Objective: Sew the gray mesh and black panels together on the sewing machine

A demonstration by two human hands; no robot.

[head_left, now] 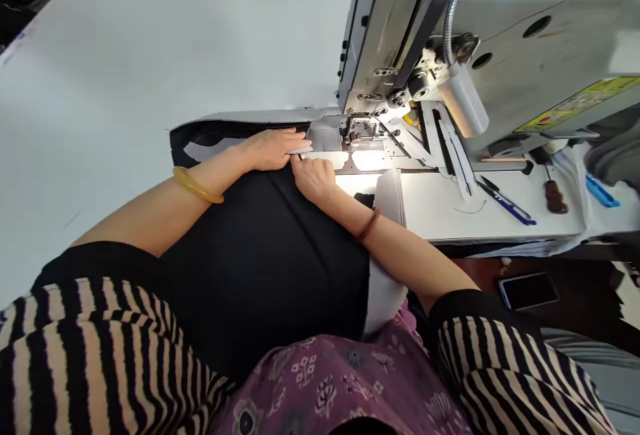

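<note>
A large piece of black fabric [260, 248] lies over the table edge and down across my lap. My left hand [273, 149] rests flat on its upper part, fingers stretched toward the sewing machine's presser foot [350, 135]. Right beside it, my right hand [315, 178] has its fingers curled and pinched on a fold of the fabric. A small pale strip [301, 149] shows at the left fingertips. Light grey backing [213, 148] is visible on the fabric's far edge. Both hands are left of the lit needle area, apart from it.
The sewing machine head [370, 41] rises at the right, with a lamp [465, 101] by the needle. Thread snips [507, 201], a brown-handled tool [555, 196] and fabric strips [453, 148] lie on the table's right side. A phone [529, 290] sits lower right.
</note>
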